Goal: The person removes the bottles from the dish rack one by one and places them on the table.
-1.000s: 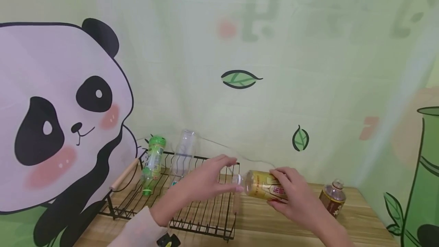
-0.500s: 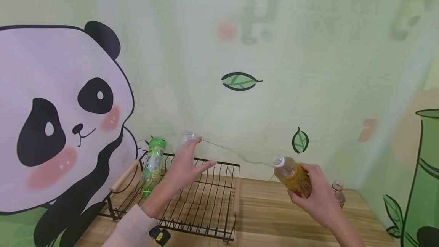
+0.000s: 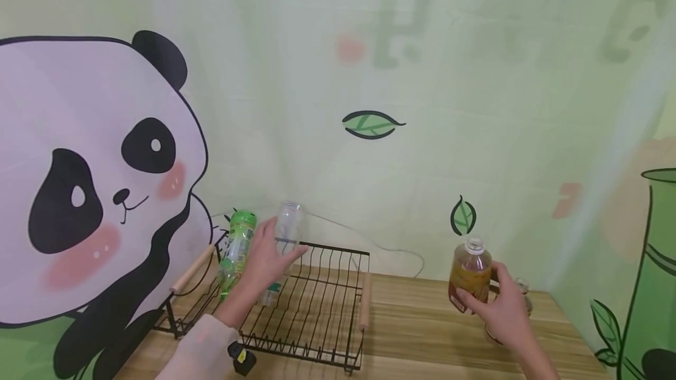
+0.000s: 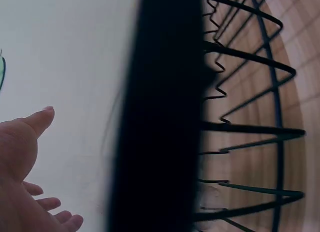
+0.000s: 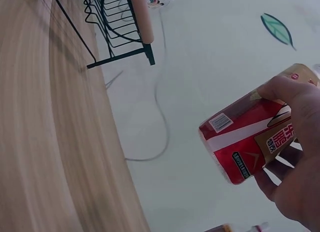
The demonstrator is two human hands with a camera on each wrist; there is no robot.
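Observation:
My right hand (image 3: 502,315) grips a plastic bottle (image 3: 470,277) with a yellow and red label, holding it upright over the right part of the table. In the right wrist view the thumb lies along one side of the bottle's red base (image 5: 250,137), the fingers around the other. My left hand (image 3: 264,260) is above the black wire rack, thumb and fingers spread and holding nothing. It overlaps a clear bottle (image 3: 289,224) that leans upside down in the rack. Left of that hand, a green-labelled bottle (image 3: 240,239) also stands upside down in the rack.
The wire rack (image 3: 322,286) has wooden handles (image 3: 364,301) at its sides and stands on a wooden table (image 3: 412,333). Another bottle (image 3: 524,287) is partly hidden behind my right hand. A thin cord (image 3: 364,240) runs along the back, before a printed cloth (image 3: 422,163).
My right hand has carried the bottle rightward, turning it from lying sideways to upright. My left hand has moved from the bottle's neck leftward to the clear bottle in the rack.

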